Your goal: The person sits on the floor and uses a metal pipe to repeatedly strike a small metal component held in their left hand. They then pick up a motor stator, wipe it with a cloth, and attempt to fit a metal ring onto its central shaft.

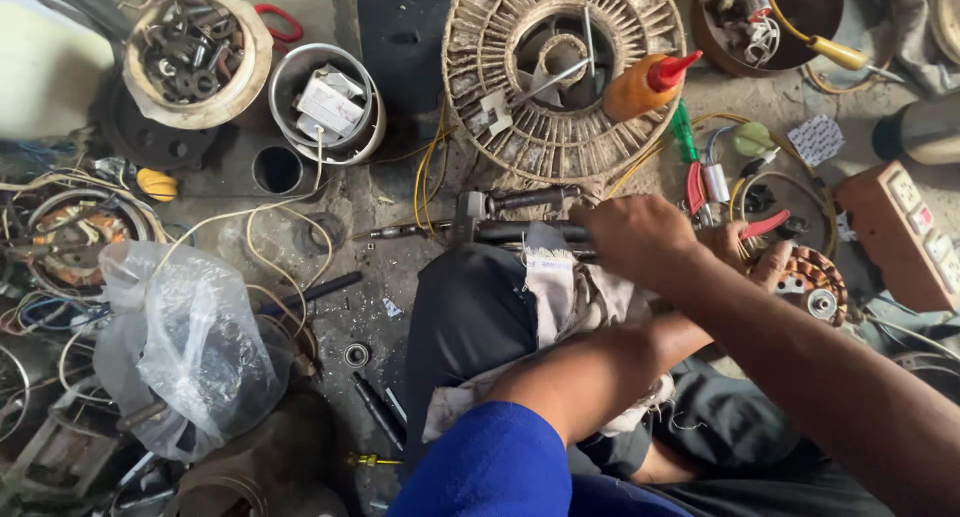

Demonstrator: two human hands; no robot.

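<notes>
The arms cross over the lap. The right hand (640, 239) reaches palm down to the dark metal tool (520, 217) just below the big round stator core (565, 72), fingers curled on it. The left hand (765, 262), right of that core, lies partly hidden behind the right forearm; its fingers bend around red-handled pliers (750, 227), beside a copper-wound coil (812, 282).

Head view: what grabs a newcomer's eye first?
The big round ribbed fan motor housing at top centre, with an orange squeeze bottle lying on its right rim. Below it the arms cross, the right hand over a dirty cloth on the lap. A crumpled plastic bag sits left.
</notes>
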